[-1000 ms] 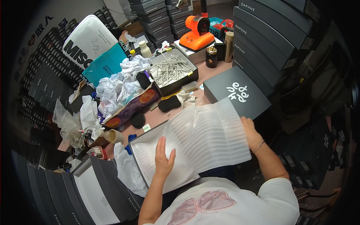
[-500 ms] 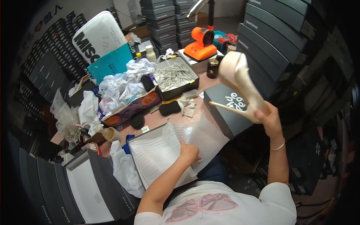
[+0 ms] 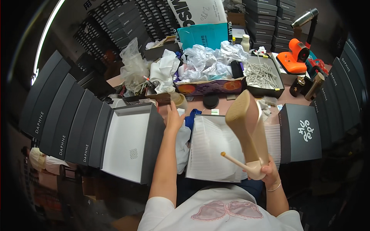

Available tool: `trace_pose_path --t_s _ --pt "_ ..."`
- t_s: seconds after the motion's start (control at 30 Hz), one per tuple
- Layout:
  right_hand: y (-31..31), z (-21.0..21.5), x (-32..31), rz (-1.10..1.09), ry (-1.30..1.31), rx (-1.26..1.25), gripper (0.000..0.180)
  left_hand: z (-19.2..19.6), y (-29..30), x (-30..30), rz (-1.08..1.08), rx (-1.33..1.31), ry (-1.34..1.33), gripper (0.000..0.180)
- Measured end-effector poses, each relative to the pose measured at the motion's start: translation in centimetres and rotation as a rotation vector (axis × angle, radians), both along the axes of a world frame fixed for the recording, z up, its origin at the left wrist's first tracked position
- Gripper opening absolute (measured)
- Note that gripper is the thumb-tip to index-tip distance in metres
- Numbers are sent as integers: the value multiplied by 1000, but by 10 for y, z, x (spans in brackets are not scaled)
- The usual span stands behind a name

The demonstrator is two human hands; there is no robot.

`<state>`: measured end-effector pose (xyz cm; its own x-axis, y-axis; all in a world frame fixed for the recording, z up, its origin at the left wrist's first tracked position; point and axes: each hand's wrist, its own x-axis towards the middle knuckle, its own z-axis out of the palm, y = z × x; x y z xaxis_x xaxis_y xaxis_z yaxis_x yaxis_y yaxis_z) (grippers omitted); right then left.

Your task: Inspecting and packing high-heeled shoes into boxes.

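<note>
A moment ago the beige heeled shoe [image 3: 251, 140] was off toward the right; now it has swung in to the centre-right of the frame, sole showing, over the right part of the open box [image 3: 214, 180] lined with white foam [image 3: 210, 144]. The right hand [image 3: 268, 173] keeps a firm grip round its heel end. The left hand [image 3: 175, 117] has left the foam and gone to the tan container [image 3: 179, 101] left of centre, its grip loose, fingers spread; whether they touch I can't tell. I'd judge the packing paused, the shoe not yet laid in. Across the pink desk [image 3: 199, 104], crumpled paper [image 3: 206, 61] fills a purple carton [image 3: 210, 87] at upper centre, with white sticks [image 3: 261, 75] and an orange device [image 3: 293, 61] at upper right. Dark shoeboxes [image 3: 69, 115] line the left side; more stand stacked along the right edge.
</note>
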<state>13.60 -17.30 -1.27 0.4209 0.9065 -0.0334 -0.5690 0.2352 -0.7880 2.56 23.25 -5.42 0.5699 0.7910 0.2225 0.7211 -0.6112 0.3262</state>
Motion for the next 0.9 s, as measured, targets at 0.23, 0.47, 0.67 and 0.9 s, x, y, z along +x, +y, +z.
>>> trace_pose_path --t_s 0.23,0.47,0.67,0.9 --pt "-12 -13 -8 56 518 324 88 87 -26 38 -249 -334 -682 21" --pt "-7 -17 4 37 695 407 78 113 -131 5 -470 -531 -828 29" --pt "-17 -21 5 28 495 267 79 66 -175 -38 -413 -395 -242 31" --pt "-46 22 -4 -82 109 10 78 51 -158 -65 -446 11 17 47"
